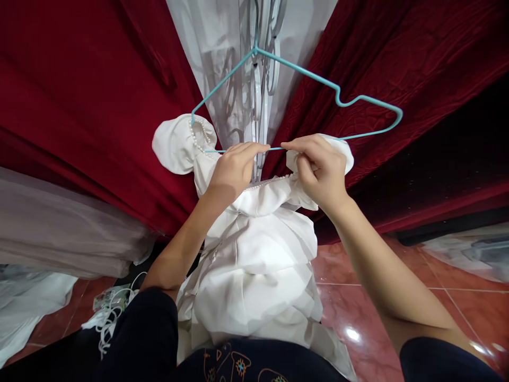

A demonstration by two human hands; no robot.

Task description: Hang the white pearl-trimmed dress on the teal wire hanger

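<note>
A light-blue clothes hanger [298, 68] hangs in front of me, its left end inside the pearl-trimmed neckline of a white dress [258, 249]. The dress has puffed sleeves, the left one [173, 143] on the hanger's left end. My left hand [236, 167] is closed at the hanger's bottom bar, over the bodice, fingers together. My right hand [324, 170] is also closed at the bar, index finger stretched along it and the others curled by the right sleeve [344, 151]. The hanger's right end stands out bare beyond that sleeve. Both palms are hidden.
Dark red curtains [79, 79] hang on both sides, with white metal scrollwork [256, 101] and sheer white fabric between them. Pale cloth [35, 297] lies at the lower left, near white cords [109, 323]. The floor has reddish tiles [350, 307].
</note>
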